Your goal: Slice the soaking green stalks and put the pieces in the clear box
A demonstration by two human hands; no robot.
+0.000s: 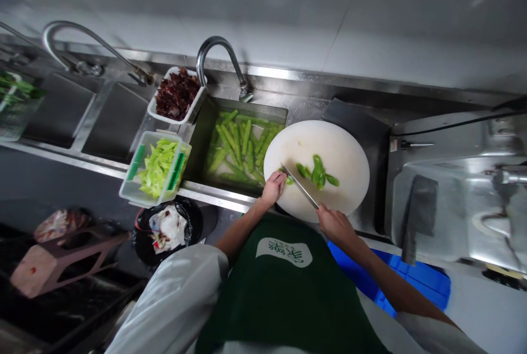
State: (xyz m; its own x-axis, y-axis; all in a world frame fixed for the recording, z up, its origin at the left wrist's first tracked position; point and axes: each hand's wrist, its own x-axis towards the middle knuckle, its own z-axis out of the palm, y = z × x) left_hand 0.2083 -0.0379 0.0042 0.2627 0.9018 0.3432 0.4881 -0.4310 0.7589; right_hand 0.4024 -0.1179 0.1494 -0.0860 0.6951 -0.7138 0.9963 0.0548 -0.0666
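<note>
A round white cutting board (346, 164) lies over the counter, right of a sink of water with several long green vegetables (242, 140) in it. My right hand (335, 223) is closed around the handle of a knife (302, 188), whose blade slants up to the left across the board. Close to the blade's tip, my left hand (274, 188) rests at the board's left edge with its fingers together on a green piece (289, 180). Right of the blade lie several cut green slices (318, 171).
Left of the sink stand a white tub of dark red leaves (177, 95) and a clear container of light green slices (158, 167). Below them is a black-lined bin (168, 230). A cleaver (420, 214) lies at the right sink. A faucet (220, 41) arches behind.
</note>
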